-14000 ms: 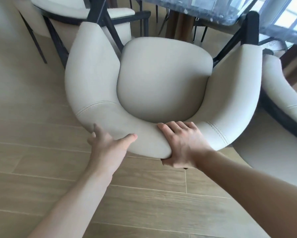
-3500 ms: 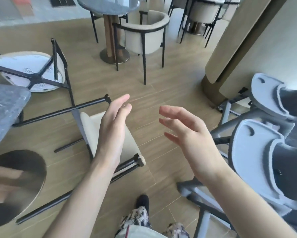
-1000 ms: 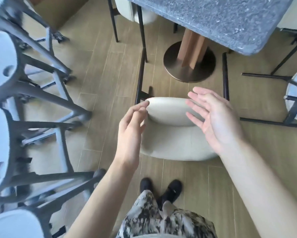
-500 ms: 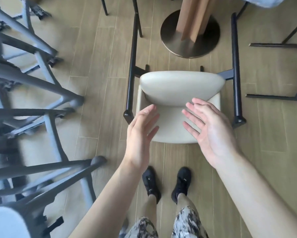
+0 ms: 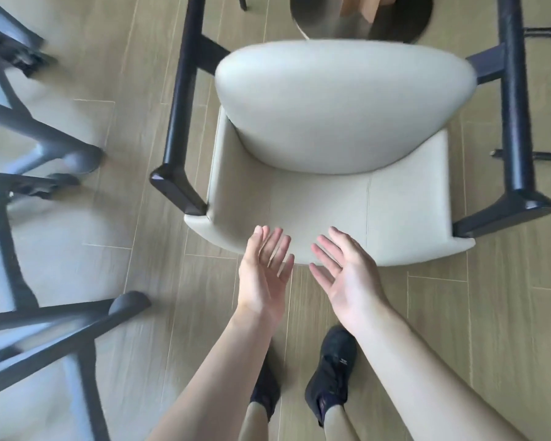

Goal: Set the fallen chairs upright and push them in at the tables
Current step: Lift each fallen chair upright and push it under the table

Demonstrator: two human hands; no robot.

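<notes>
A cream upholstered chair [image 5: 338,128] with a black frame lies on its back on the wood floor, seat cushion facing me, black legs [image 5: 180,100] pointing away toward the table base. My left hand [image 5: 264,275] and my right hand [image 5: 347,275] hover just above the near edge of its backrest, palms turned inward, fingers spread, holding nothing. Neither hand touches the chair.
A round metal table base [image 5: 360,17] with a wooden post stands just beyond the chair. Grey high chairs [image 5: 45,218] crowd the left side. Thin black legs of another fallen chair [image 5: 541,154] show at the right edge. My black shoes [image 5: 334,374] stand below the hands.
The view has dropped closer to the fallen chair, which now fills the frame. Both hands have come lower toward the near edge of the backrest, still open and empty.
</notes>
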